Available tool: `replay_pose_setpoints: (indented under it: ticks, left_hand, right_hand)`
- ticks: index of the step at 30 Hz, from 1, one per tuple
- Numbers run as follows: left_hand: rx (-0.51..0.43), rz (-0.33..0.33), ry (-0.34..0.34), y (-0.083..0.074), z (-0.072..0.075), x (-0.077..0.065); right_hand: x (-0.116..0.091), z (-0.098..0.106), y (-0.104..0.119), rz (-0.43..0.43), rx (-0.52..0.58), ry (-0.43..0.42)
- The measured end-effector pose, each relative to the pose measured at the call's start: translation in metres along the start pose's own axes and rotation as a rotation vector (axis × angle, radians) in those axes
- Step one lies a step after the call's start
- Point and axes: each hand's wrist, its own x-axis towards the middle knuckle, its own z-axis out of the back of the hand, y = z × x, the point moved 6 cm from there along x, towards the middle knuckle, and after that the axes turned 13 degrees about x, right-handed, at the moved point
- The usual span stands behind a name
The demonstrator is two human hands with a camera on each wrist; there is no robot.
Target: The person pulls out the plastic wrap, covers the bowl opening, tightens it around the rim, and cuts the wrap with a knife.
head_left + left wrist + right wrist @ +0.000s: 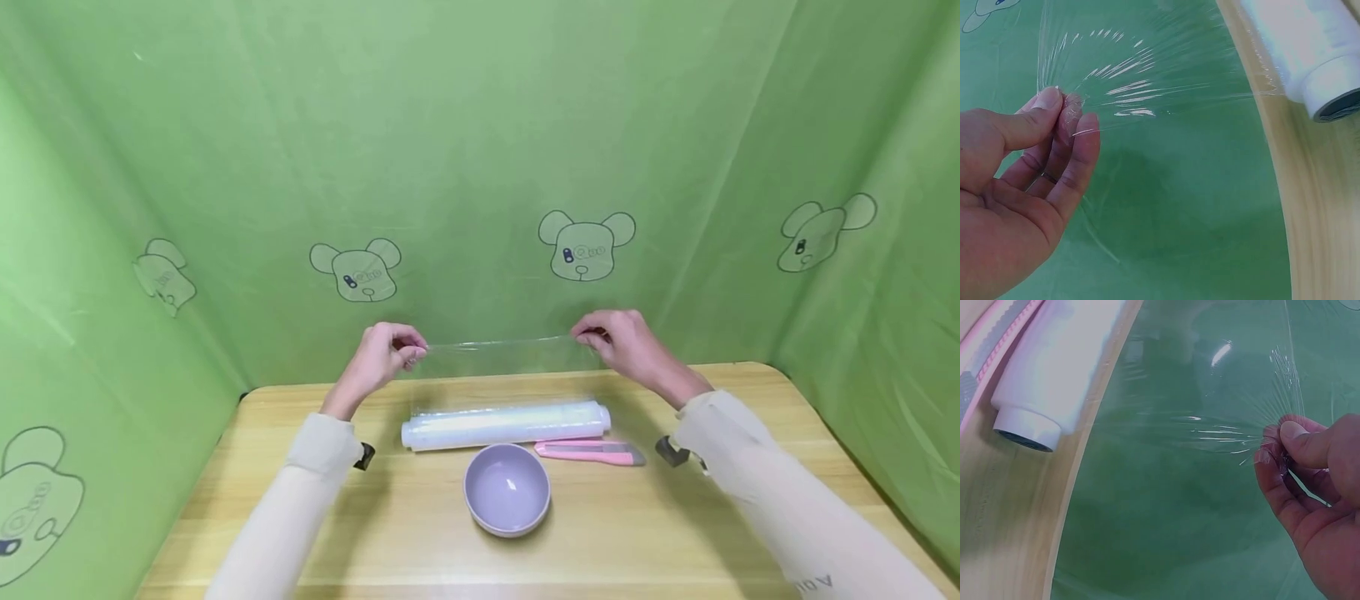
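Observation:
A sheet of clear plastic wrap (495, 358) stretches between my two hands, above the table's far edge. My left hand (384, 357) pinches one corner between thumb and fingers; creases fan out from that grip in the left wrist view. The opposite corner is pinched by my right hand (621, 343), with similar creases around the fingertips (1269, 450). From there the film runs back to the white roll of plastic wrap (506, 425), which lies crosswise on the table. Nearer to me stands a lilac bowl (507, 490) with nothing in it.
Beside the bowl, just in front of the roll's right half, lies a pink utility knife (588, 452). The wooden table (247, 517) ends close behind the roll. Green curtains (465, 167) printed with bear heads enclose the back and both sides.

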Motion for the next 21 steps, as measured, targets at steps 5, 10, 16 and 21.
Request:
replay_pose_setpoints:
  ticks: [5,10,16,21]
  left_hand:
    - [0.004,0.000,-0.018,0.002,0.009,0.001]
    - [-0.002,0.013,-0.015,0.003,0.015,0.001]
    - [0.003,-0.003,-0.043,0.003,0.021,0.000]
    - [0.014,0.002,-0.054,0.001,0.024,-0.002]
  right_hand:
    - [0.003,0.001,0.007,0.002,0.015,-0.002]
    - [0.005,0.001,0.012,0.008,0.017,-0.004]
    - [0.008,0.002,0.018,0.012,0.023,-0.003]
    - [0.009,0.004,0.021,0.000,0.042,-0.001]
